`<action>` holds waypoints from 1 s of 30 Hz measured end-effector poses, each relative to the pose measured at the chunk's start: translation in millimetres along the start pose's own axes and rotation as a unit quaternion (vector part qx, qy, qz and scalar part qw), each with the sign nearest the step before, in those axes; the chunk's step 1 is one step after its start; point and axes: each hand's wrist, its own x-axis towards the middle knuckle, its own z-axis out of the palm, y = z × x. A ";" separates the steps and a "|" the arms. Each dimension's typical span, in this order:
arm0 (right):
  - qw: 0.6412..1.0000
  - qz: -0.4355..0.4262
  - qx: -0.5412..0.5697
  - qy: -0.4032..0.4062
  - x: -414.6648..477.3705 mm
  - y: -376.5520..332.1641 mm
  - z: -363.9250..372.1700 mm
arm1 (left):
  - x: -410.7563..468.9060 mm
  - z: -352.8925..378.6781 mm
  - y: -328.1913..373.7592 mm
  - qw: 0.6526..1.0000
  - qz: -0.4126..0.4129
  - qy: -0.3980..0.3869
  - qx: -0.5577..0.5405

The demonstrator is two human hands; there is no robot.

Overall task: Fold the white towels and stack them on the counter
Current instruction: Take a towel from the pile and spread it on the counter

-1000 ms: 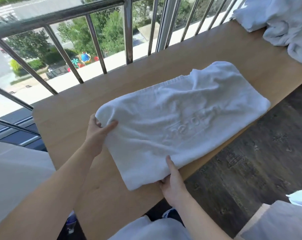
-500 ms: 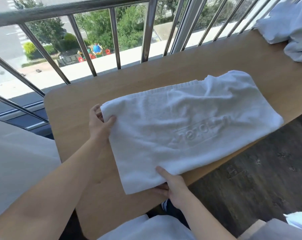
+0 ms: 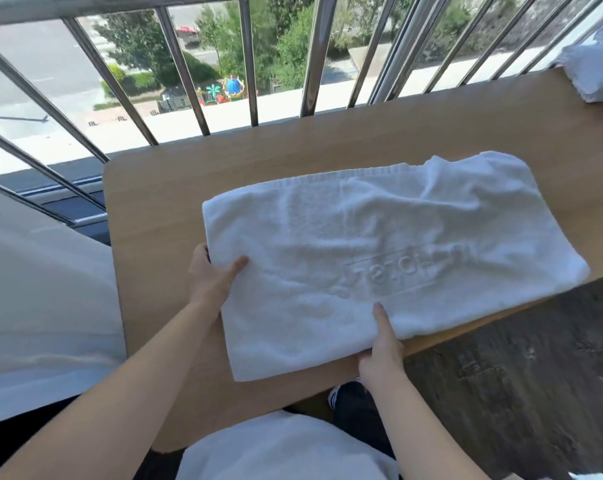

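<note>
A: Towel state?
B: White towel (image 3: 379,258) lies folded on the wooden tabletop (image 3: 161,209), long axis left to right, embossed lettering facing up. Its near right corner reaches the tabletop's front edge.
A: Hands?
B: Left hand (image 3: 212,277) grips the left short edge, thumb on top, fingers under. Right hand (image 3: 379,355) pinches the near long edge, thumb on top.
A: Surroundings?
B: Metal railing (image 3: 248,64) behind the tabletop. Heap of white towels (image 3: 594,71) at far right. Dark wood floor (image 3: 518,375) below.
</note>
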 end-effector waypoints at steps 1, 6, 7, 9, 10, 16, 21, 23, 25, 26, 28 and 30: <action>1.000 0.000 0.001 -0.001 3.4 -6.3 -2.7 | -6.4 3.8 0.2 0.999 0.015 0.020 0.026; 1.000 0.007 -0.004 -0.027 22.9 -45.2 -23.9 | -45.5 35.2 -3.9 0.978 0.067 0.114 0.163; 0.999 0.010 -0.008 -0.031 28.5 -56.5 -31.4 | -55.2 44.2 -4.9 0.967 0.082 0.132 0.201; 0.999 0.019 -0.006 -0.049 40.3 -78.5 -47.8 | -74.4 66.7 -6.0 0.948 0.138 0.125 0.259; 0.998 0.022 -0.003 -0.062 46.6 -88.3 -55.6 | -84.6 81.8 -5.7 0.942 0.166 0.095 0.276; 0.993 0.036 -0.014 -0.115 84.5 -142.9 -96.4 | -148.3 201.4 1.5 0.920 0.224 -0.060 0.316; 0.991 0.026 -0.025 -0.126 115.9 -200.7 -121.7 | -177.2 282.2 19.2 0.925 0.219 -0.055 0.306; 0.993 0.020 -0.024 -0.118 128.0 -220.8 -125.5 | -181.4 307.9 27.6 0.913 0.240 -0.081 0.320; 0.993 0.017 -0.032 -0.112 139.5 -239.4 -127.9 | -183.5 333.8 36.8 0.905 0.256 -0.095 0.327; 0.993 0.017 -0.038 -0.112 145.8 -249.1 -128.6 | -182.8 346.6 41.6 0.903 0.260 -0.094 0.328; 0.991 0.023 -0.046 -0.126 157.7 -268.3 -130.6 | -180.0 369.8 52.7 0.906 0.253 -0.094 0.325; 0.988 0.027 -0.057 -0.142 168.6 -287.3 -130.2 | -173.0 390.5 64.5 0.908 0.255 -0.098 0.317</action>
